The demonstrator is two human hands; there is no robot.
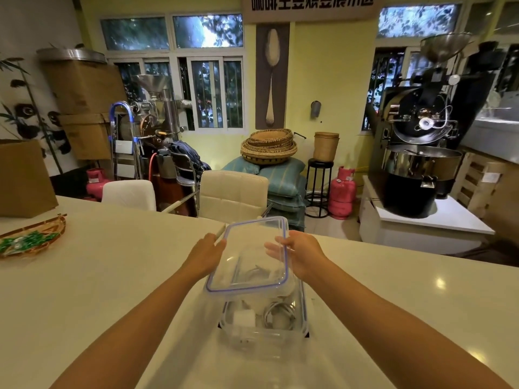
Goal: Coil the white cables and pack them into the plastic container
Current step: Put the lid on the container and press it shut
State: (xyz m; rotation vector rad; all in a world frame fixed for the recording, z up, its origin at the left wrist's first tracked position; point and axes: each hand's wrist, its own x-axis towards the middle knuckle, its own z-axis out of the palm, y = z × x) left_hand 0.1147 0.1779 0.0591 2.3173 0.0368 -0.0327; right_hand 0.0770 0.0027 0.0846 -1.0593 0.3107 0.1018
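A clear plastic container [302,307] stands on the pale table in front of me. Inside it lie a coiled white cable [278,311] and a white charger block [243,318]. A clear lid with a blue seal [254,248] is held tilted above the container's far end. My left hand [206,255] grips the lid's left edge and my right hand [299,252] grips its right edge. Part of the container's contents is blurred behind the lid.
The pale table [112,276] stretches left and right. A woven basket with green wrapped items [31,238] sits at the far left, next to a cardboard box [24,178]. Two white chairs [233,192] stand beyond the table's far edge.
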